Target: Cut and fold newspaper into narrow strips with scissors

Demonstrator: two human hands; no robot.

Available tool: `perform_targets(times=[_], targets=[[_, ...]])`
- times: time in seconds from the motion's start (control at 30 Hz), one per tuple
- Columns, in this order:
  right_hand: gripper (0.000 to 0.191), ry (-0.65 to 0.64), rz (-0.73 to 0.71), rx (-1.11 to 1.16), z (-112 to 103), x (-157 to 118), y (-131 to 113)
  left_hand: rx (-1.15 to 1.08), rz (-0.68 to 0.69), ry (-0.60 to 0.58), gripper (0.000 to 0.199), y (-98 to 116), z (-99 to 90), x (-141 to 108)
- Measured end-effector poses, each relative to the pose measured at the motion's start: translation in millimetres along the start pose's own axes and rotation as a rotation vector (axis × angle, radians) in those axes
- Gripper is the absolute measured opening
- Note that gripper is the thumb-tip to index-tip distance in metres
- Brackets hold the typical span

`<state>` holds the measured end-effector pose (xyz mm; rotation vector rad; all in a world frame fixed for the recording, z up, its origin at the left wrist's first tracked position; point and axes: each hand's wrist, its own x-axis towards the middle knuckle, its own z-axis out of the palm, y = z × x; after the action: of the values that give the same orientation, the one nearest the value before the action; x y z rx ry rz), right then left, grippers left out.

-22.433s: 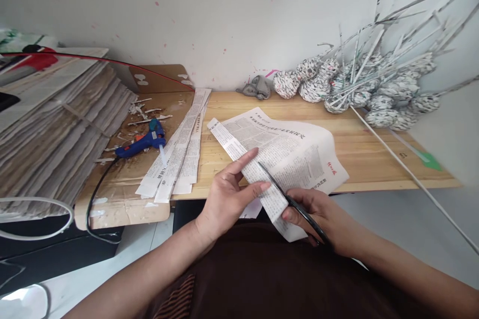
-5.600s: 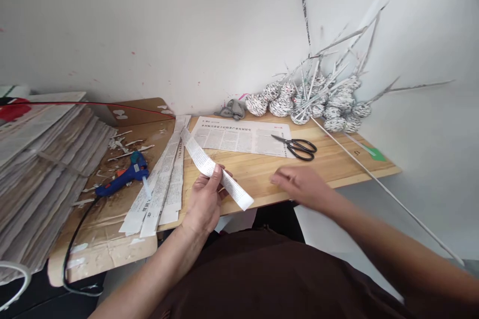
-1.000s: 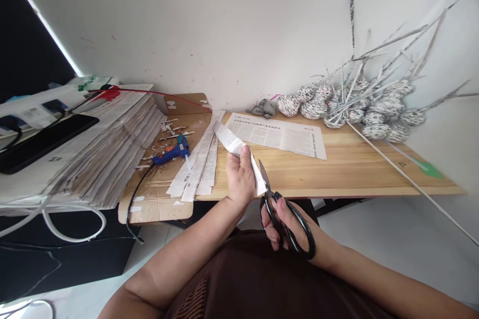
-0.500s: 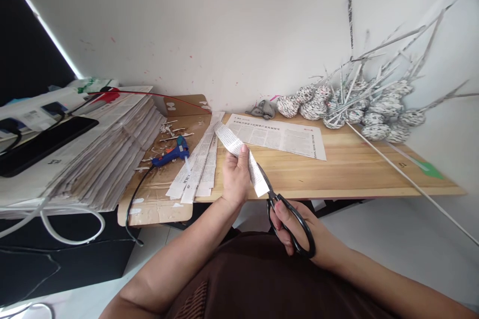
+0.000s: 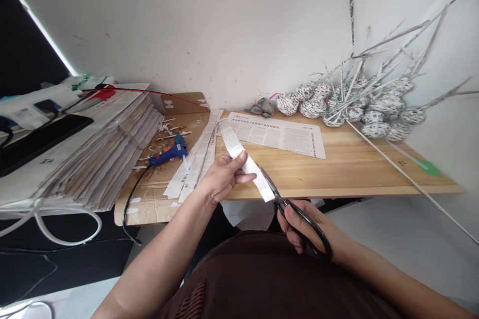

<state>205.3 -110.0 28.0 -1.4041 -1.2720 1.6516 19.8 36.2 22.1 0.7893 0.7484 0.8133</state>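
Our left hand (image 5: 226, 175) pinches a newspaper strip (image 5: 264, 185); right hand (image 5: 321, 215) grips scissors (image 5: 279, 201) at its edge. Cut strips (image 5: 197, 159) lie toward nine o'clock; trimming seems unfinished.

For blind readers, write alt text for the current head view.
A person's left hand holds a narrow white newspaper strip; the right hand holds black-handled metal scissors beside its end. At left, a blue plastic glue gun lies on brown cardboard.

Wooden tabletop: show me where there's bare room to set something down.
The widest bare patch of tabletop lies bordered by the newspaper sheet, woven paper balls, long white rod and front edge. Crowded: the cardboard, with glue gun, scraps and part of the cut strips; also the front middle, around the left hand and scissors.
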Motion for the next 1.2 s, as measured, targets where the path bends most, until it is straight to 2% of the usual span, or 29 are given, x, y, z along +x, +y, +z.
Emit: perform_targets(times=[0.13,0.3,0.57,0.8,1.0,1.2], targets=[[0.064,-0.035,-0.018,0.087,-0.6,3.9,7.6,-0.059,-0.041,-0.02,0.013,-5.6,1.3,-2.9],[0.069,-0.062,0.028,0.165,-0.8,10.4,12.6,-0.079,-0.065,-0.028,0.011,-11.8,6.9,-8.8],[0.068,-0.008,-0.036,0.126,-0.6,9.9,12.8,-0.083,-0.075,0.015,0.01,-16.2,10.9,-6.6],[0.067,0.044,-0.004,0.045,2.0,5.9,0.2,-0.093,-0.076,0.03,0.013,-17.5,8.4,-4.7],[0.065,0.034,0.001,0.0,-0.4,2.7,1.3,-0.12,-0.096,0.061,0.013,-20.7,9.6,-4.1],[0.067,-0.006,-0.03,0.051,-2.8,7.0,6.3,-0.09,-0.15,-0.06,0.011,-35.0,12.8,-8.0]])
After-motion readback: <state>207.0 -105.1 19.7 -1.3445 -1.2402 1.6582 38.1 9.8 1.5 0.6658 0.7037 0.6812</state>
